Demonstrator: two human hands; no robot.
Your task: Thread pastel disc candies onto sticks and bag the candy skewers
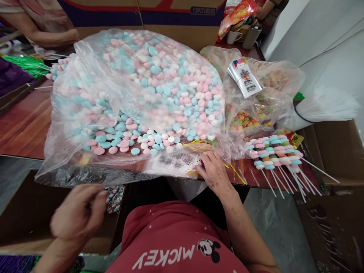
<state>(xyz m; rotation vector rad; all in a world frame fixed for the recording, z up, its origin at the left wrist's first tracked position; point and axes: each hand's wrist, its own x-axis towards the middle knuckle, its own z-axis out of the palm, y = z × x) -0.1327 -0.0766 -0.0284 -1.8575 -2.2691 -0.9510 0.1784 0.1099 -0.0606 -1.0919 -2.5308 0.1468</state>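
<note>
Your R hand (214, 172) is at the table (30, 125) edge, fingertips on the printed bags (173, 163), which lie flat in front of the big bag (61, 148) of pink, blue & white sweets (124, 144). Your L hand (78, 210) is half-curled over the open box (25, 212), but it's blurred & the R fingertips are tucked under, so can't tell if either grips anything. Yellow ties (238, 174) lie just R of your R hand, w/ candy sticks (280, 152) farther R.
</note>
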